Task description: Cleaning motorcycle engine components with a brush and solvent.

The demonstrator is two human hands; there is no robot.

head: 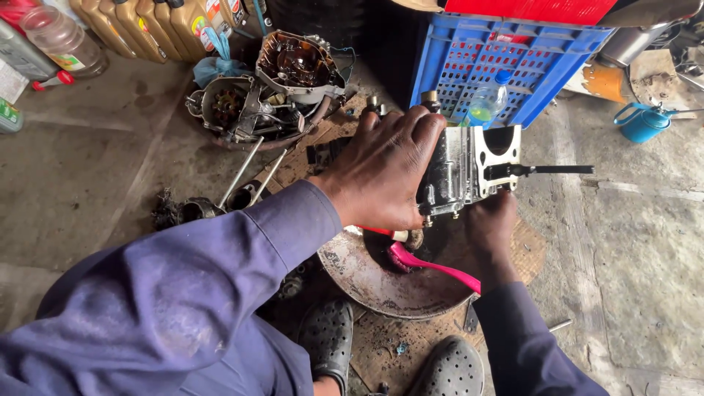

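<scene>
My left hand point(385, 172) is clamped over the top of a greasy metal engine case point(469, 172), holding it up above a round metal pan point(367, 275). My right hand point(490, 227) grips the same engine case from below, under its open rectangular port. A long dark stud point(554, 169) sticks out of the case to the right. In the pan under the case lies a pink toothbrush point(433, 265) with its head to the left. Both arms wear blue sleeves.
An opened engine half point(297, 64) and other engine parts point(235, 110) lie on the floor behind. A blue plastic crate point(506, 59) stands at the back with a small bottle point(488, 99) before it. Oil jugs point(154, 26) line the far left. My dark clogs point(330, 341) sit below.
</scene>
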